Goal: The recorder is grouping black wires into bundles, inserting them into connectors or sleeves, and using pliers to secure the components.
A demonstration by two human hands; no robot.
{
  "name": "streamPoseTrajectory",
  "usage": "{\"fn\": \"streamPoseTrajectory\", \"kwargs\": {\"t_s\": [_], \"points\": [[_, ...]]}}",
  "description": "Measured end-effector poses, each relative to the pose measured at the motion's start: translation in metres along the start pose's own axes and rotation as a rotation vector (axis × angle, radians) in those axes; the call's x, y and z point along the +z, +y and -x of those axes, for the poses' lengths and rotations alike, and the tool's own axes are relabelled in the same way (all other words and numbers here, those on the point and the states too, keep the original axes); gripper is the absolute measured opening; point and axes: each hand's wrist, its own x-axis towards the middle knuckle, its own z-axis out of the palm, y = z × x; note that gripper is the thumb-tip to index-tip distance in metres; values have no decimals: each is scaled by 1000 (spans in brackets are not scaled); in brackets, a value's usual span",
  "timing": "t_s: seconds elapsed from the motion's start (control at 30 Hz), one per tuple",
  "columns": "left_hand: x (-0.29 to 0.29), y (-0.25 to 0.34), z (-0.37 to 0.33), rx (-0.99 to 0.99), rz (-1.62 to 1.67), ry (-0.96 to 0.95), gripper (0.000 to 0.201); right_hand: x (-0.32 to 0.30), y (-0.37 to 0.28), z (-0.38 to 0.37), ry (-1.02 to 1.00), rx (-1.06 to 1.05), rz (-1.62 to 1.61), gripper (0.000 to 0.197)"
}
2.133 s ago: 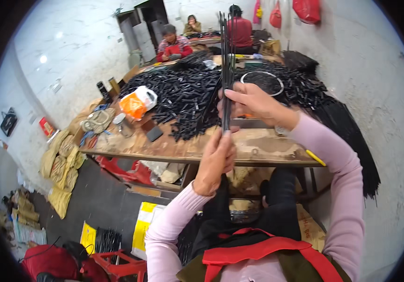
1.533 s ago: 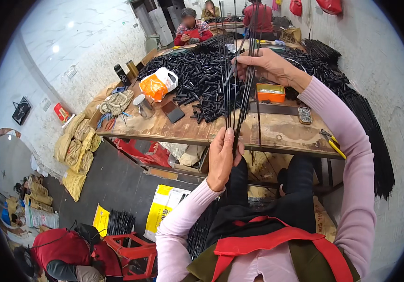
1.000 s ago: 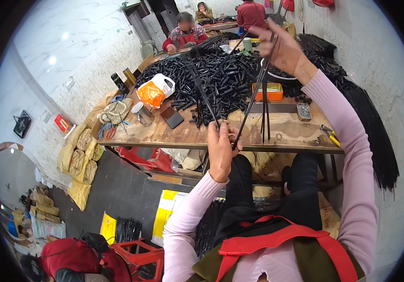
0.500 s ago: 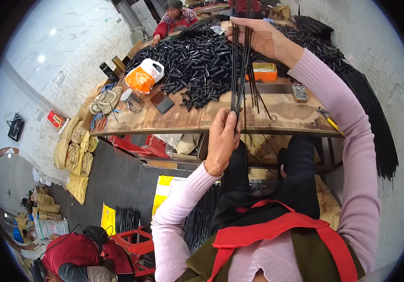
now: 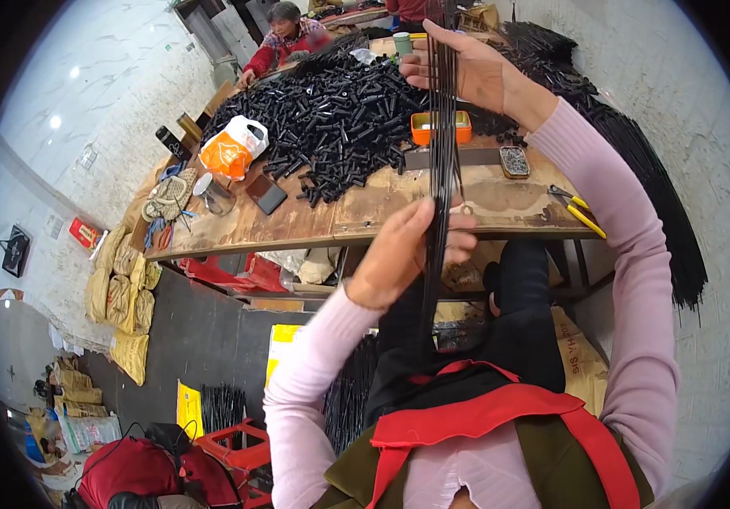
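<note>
An upright bundle of long thin black rods (image 5: 443,153) runs between my hands, over the table's near edge and down to my lap. My left hand (image 5: 399,250) holds it low, thumb on the near side and fingertips showing past the rods on the right. Higher up, my right hand (image 5: 488,76) loosely cradles the upper part, its fingers behind the rods and its thumb stretched across the top. Behind the bundle, a big heap of short black tubular pieces (image 5: 331,119) covers much of the wooden table (image 5: 297,225).
On the table are an orange box (image 5: 422,129), a small tray of metal bits (image 5: 515,161), yellow-handled pliers (image 5: 581,212), a phone (image 5: 265,194), a glass jar (image 5: 216,197) and a plastic bag (image 5: 233,151). More black rods (image 5: 649,178) hang at the right. A person (image 5: 284,38) works across the table.
The lower rods, fanned out before, now lie together in one bundle reaching below my left hand. My left hand has loosened its grip and shifted slightly lower. The view has turned slightly.
</note>
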Motion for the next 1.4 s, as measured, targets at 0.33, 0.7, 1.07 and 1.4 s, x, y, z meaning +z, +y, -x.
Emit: {"fn": "streamPoseTrajectory", "kwargs": {"t_s": [0.33, 0.7, 1.07, 1.4], "points": [[15, 2, -7, -187, 165, -124, 40, 0, -3, 44, -181, 192, -34, 35], [17, 19, -22, -4, -16, -122, 38, 7, 8, 74, -330, 252, -136, 37], [9, 29, -53, -57, -35, -179, 38, 14, 8, 79, -181, 163, 163, 37], [-90, -50, -120, -382, 552, -278, 60, 10, 133, 183, -232, 159, 475, 17]]}}
